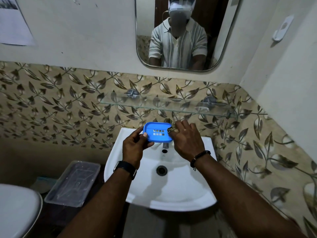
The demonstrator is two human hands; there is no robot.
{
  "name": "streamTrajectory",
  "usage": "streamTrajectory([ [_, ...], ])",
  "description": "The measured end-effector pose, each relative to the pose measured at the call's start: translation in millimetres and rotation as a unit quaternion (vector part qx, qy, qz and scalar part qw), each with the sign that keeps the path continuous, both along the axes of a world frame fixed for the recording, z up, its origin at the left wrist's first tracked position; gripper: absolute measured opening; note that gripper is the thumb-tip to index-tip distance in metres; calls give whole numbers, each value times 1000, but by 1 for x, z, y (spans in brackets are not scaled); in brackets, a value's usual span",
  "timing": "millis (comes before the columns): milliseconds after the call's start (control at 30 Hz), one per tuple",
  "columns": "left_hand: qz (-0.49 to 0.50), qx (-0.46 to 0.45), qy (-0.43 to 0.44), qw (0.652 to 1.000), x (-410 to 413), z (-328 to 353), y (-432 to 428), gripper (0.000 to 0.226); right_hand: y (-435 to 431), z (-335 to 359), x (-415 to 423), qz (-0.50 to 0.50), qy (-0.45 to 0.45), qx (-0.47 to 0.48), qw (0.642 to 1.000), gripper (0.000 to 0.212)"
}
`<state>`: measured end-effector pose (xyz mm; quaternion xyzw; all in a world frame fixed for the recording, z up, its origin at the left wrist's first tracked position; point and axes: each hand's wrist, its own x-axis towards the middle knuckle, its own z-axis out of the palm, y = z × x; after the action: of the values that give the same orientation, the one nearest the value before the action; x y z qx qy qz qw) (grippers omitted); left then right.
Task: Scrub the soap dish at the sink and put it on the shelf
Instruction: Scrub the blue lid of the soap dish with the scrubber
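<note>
Over the sink (180, 186): a blue soap dish (157, 133) is held in the air above the tap end of the basin, slotted face up
Left hand (135, 146): grips the dish's left end, thumb on the rim, fingers curled underneath
Right hand (186, 141): fingers bunched round a brownish scrub pad (172, 130), pressed against the dish's right end
Hands together: one at each end of the dish
Tap (165, 144): mostly hidden under the dish
Glass shelf (154, 102): on the leaf-patterned wall just above the dish, not touching it
Beside the basin, left: a clear plastic tub (73, 182), set lower down
Wrists: dark watch (125, 166) on the left, bead bracelet (200, 156) on the right
</note>
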<state>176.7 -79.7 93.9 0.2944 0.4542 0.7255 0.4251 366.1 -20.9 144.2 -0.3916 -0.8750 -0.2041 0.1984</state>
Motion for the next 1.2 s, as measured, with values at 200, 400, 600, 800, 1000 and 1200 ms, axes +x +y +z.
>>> streamTrajectory([
  [200,20,-8,-16,1000,1,-10,2,35,-7,-10,-10,17,230,-249,941,22],
  [400,40,-9,-17,999,-18,-16,1,36,1,-40,-6,-86,561,-429,703,19],
  [600,36,-25,-11,999,-23,-20,-3,36,-10,-52,-26,-69,605,-505,612,19],
  [800,47,-75,-7,996,-42,-34,-14,35,-8,-74,-56,-124,574,-521,620,19],
  [1000,69,-111,1,991,-67,-51,-18,27,-6,-92,-88,-166,549,-531,624,24],
  [1200,88,-130,7,988,-90,-64,-2,25,4,-100,-124,-178,554,-519,627,26],
])
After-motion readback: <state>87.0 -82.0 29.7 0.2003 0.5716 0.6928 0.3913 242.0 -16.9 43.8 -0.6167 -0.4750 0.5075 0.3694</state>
